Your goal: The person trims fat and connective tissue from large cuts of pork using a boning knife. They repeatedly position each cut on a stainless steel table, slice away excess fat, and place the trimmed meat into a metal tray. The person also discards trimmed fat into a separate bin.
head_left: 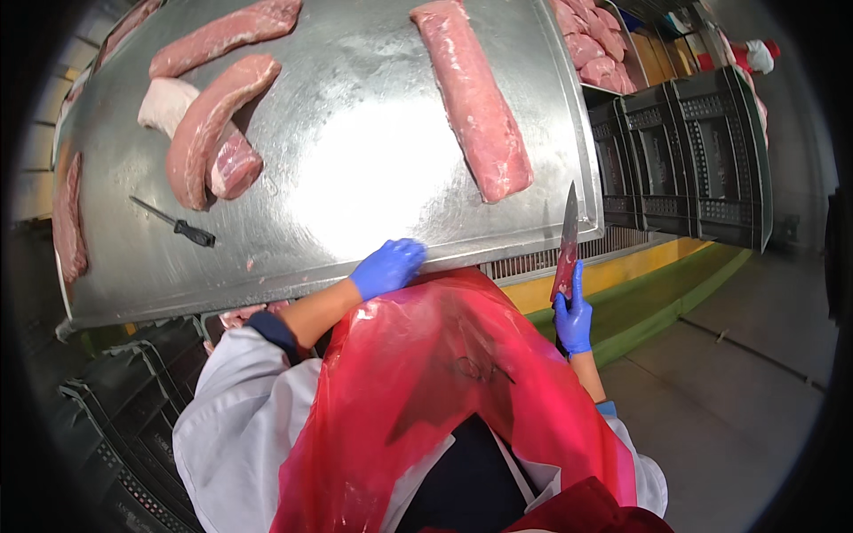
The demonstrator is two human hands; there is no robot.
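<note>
My right hand (574, 322), in a blue glove, is closed round the handle of a long knife (569, 242). Its index finger lies stretched along the knife, whose blade points away from me beside the table corner; reddish smears mark the lower blade. My left hand (391, 266), also blue-gloved, rests at the near edge of the metal table (311, 186); its fingers look bunched, but blur hides how far they curl. Ahead on the right lies a long pork loin (475, 107). At the left, a curved loin (209, 133) lies across a paler meat piece (235, 169).
A thin tool with a black handle (194, 234) lies left on the table. More meat strips (227, 35) lie at the far left and along the left edge (69, 218). Black crates (684, 160) stand right, below a tray of cut meat (591, 44). Other crates (133, 417) stand lower left.
</note>
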